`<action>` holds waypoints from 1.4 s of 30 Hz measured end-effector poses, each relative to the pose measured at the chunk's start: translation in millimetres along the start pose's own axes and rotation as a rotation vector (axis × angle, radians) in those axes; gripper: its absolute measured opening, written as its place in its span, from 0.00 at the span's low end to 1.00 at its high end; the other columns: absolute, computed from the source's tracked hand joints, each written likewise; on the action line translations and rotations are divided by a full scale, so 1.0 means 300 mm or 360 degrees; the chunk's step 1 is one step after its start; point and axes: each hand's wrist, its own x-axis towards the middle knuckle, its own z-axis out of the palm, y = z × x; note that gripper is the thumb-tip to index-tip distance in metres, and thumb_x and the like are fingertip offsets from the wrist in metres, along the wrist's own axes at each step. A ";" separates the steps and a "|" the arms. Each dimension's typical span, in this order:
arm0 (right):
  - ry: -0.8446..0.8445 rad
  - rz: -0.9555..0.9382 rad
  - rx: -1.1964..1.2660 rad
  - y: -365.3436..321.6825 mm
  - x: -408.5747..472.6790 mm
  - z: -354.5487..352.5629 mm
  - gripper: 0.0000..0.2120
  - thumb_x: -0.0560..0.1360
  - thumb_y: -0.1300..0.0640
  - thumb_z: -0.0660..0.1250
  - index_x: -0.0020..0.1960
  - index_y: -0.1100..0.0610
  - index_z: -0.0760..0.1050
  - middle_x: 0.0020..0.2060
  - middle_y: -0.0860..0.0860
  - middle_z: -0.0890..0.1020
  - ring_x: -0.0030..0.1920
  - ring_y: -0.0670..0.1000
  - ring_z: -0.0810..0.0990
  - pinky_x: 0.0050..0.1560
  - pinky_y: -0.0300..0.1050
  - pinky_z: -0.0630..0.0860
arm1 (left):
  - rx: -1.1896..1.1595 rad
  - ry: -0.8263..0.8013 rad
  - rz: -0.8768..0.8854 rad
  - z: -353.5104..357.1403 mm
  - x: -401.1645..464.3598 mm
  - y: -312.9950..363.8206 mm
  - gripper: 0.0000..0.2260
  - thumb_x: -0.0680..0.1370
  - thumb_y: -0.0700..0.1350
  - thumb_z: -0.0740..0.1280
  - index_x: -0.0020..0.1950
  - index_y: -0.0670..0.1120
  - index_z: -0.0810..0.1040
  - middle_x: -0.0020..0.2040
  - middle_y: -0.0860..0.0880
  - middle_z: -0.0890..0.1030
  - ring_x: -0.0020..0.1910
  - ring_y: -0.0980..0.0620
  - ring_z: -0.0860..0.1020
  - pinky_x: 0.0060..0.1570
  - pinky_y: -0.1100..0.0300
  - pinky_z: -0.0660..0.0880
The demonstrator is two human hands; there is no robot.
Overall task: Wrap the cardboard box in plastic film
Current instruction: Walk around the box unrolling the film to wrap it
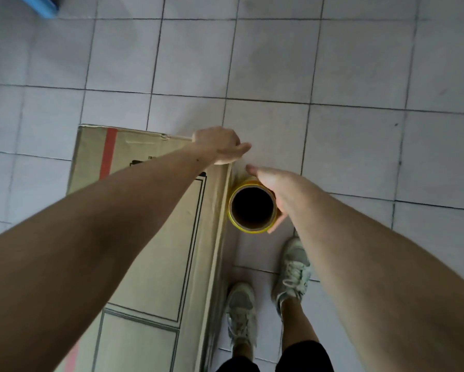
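Two hands over tall brown cardboard box (150, 237) on tiled floor (332, 76). Left hand (218, 146) at box's far right corner, fingers hidden; grip not determinable. Right hand (272, 191) curled around upright yellow-rimmed film roll (252, 206), just right of box.

One cardboard box (144, 237), one film roll (252, 208), two hands, two sneakers, one blue object (41, 4).
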 end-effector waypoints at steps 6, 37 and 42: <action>-0.0296 0.0157 0.1010 0.301 0.043 0.027 0.39 0.62 0.40 0.77 0.65 0.57 0.70 0.53 0.63 0.81 0.51 0.66 0.81 0.48 0.70 0.78 | 0.0053 0.0179 -0.0058 0.013 0.007 0.014 0.23 0.81 0.60 0.52 0.40 0.47 0.75 0.43 0.40 0.79 0.44 0.42 0.79 0.53 0.47 0.76; -0.0519 0.0313 0.1443 0.714 0.054 0.201 0.44 0.61 0.37 0.76 0.68 0.58 0.66 0.55 0.63 0.80 0.52 0.66 0.81 0.51 0.66 0.78 | 0.0577 0.0328 0.0207 0.164 -0.200 0.066 0.22 0.83 0.56 0.52 0.78 0.57 0.60 0.81 0.51 0.40 0.76 0.42 0.30 0.72 0.33 0.36; -0.0693 0.0557 0.2214 0.996 0.031 0.365 0.33 0.71 0.38 0.69 0.63 0.63 0.70 0.56 0.67 0.79 0.54 0.67 0.79 0.51 0.63 0.79 | 0.0557 0.0311 0.0209 0.160 -0.206 0.064 0.20 0.83 0.55 0.53 0.75 0.58 0.65 0.81 0.51 0.43 0.77 0.42 0.32 0.72 0.33 0.36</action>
